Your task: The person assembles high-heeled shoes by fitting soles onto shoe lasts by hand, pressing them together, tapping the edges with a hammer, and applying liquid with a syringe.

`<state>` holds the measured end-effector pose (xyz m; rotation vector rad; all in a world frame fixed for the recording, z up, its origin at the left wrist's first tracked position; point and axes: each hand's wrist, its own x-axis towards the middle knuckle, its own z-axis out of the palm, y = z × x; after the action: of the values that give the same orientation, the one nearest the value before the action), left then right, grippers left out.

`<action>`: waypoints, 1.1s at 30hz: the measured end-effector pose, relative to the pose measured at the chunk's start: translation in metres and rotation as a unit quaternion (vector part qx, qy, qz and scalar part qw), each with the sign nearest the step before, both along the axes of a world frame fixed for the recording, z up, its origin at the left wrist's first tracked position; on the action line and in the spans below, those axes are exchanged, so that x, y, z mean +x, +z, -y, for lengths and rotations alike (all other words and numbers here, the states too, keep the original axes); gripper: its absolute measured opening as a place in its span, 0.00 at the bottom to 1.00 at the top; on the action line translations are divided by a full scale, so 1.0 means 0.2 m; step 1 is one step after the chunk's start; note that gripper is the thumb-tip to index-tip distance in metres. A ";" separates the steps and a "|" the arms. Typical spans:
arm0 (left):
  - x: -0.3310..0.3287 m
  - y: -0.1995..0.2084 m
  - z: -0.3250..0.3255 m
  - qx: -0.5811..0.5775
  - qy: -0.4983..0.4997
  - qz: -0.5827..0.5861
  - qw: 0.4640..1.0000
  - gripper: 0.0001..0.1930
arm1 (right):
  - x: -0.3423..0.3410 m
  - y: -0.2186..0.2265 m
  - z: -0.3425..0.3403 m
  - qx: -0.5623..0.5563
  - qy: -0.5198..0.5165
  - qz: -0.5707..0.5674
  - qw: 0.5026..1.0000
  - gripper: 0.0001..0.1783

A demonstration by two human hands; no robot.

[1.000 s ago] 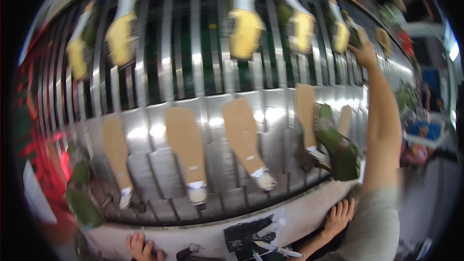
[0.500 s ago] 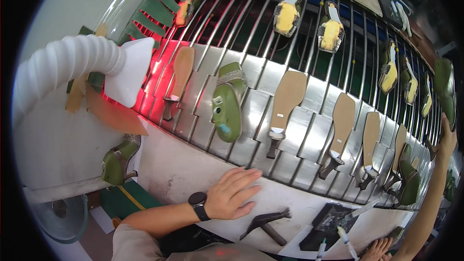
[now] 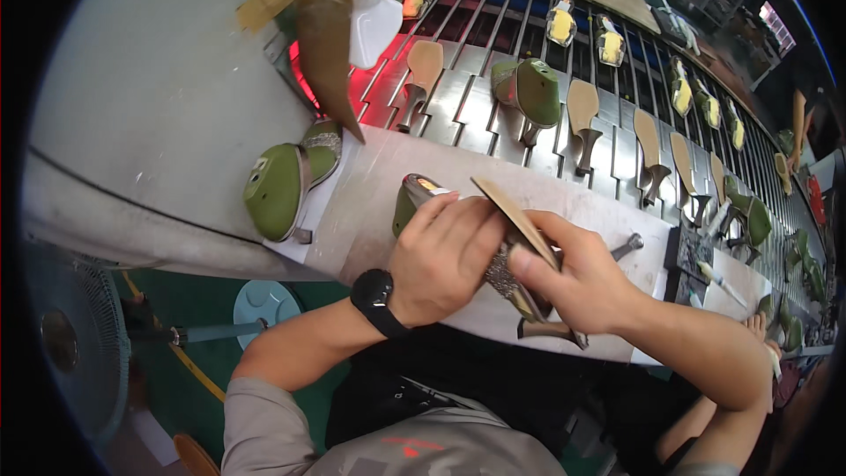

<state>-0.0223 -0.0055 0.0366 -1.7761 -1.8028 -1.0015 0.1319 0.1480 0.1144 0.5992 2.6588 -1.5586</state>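
Above a pale ledge (image 3: 381,174), a green shoe (image 3: 404,212) was clasped beneath the left hand (image 3: 445,256); a tan sole (image 3: 511,210) was pinched, apparently mid-length, by the right hand (image 3: 586,271).

Palette: olive green, tan and silver, tinged red at one side.
Held shoe (image 3: 502,275): green, speckled silver-grey band. Held sole (image 3: 520,219): tan. Shoe at left (image 3: 273,192): olive, speckled grey strap. Row soles (image 3: 582,106): tan; heels (image 3: 587,152) dark brown. Conveyor plates (image 3: 467,84): silver, reddened leftward. Upturned shoes (image 3: 610,46): yellow undersides. Watch (image 3: 374,293): black.
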 end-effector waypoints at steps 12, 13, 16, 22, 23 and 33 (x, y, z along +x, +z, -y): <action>-0.40 0.19 0.15 -0.433 -0.146 0.079 0.886 0.32 | -0.10 -0.35 -0.10 0.133 -0.189 0.121 0.965 0.32; -0.38 0.21 0.15 -0.421 -0.093 0.026 0.902 0.30 | -0.07 -0.37 -0.11 0.256 -0.231 0.093 0.934 0.34; -0.34 0.25 0.13 -0.397 -0.023 -0.042 0.917 0.27 | 0.02 -0.37 -0.13 0.194 -0.323 -0.071 0.923 0.30; -0.25 0.13 0.21 -0.328 -0.034 -0.166 0.929 0.45 | 0.16 -0.44 0.13 -0.225 -0.154 -0.222 0.936 0.27; -0.20 0.09 0.19 -0.324 -0.031 -0.187 0.927 0.53 | 0.15 -0.47 0.14 -0.186 -0.227 -0.174 0.940 0.26; -0.28 0.39 0.13 -0.240 -0.137 0.260 0.925 0.35 | 0.05 -0.51 0.33 -0.087 -0.317 -0.165 0.930 0.23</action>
<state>-0.0773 -0.0310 0.1141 -2.2600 -2.3216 -1.3231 0.1413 0.0816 0.0133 1.4043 2.6412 -2.1909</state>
